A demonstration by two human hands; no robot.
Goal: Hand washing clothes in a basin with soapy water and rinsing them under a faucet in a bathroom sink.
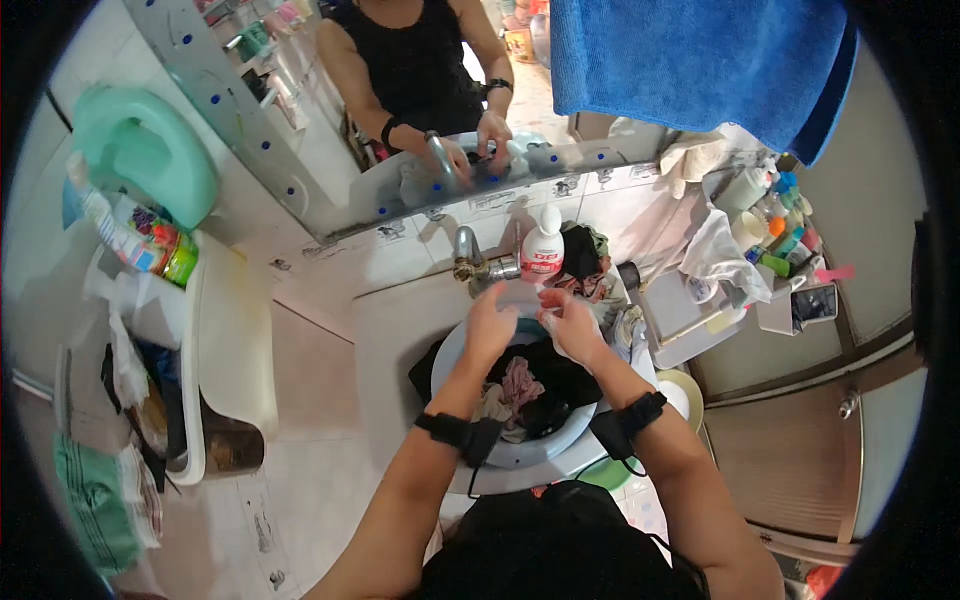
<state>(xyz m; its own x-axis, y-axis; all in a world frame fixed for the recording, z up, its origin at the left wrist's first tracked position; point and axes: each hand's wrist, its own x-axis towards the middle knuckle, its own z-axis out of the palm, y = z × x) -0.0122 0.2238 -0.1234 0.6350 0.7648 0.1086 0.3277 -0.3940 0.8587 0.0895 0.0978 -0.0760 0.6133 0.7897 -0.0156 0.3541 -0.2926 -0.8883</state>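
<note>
A pale plastic basin (448, 354) sits over the white sink counter (386, 382) and holds damp-looking dark cloth (566, 382). Crumpled pink cloth (523, 381) and beige cloth (491, 405) lie among the dark pieces. Above the basin's far rim is my left hand (491, 324), fingers apart and nothing seen in them, just in front of the metal faucet (487, 268). My right hand (574, 326) hovers opposite, near the white pump bottle (543, 247) with a red label. White suds cling to its fingers, which look parted and hold no visible thing.
Bunched clothes (585, 262) crowd the counter's back right corner. A grey tray (675, 307) and a rack of bottles (772, 217) stand farther right. A mirror (420, 172) and a hanging blue towel (697, 67) are ahead; a cream plastic bin (236, 352) stands left.
</note>
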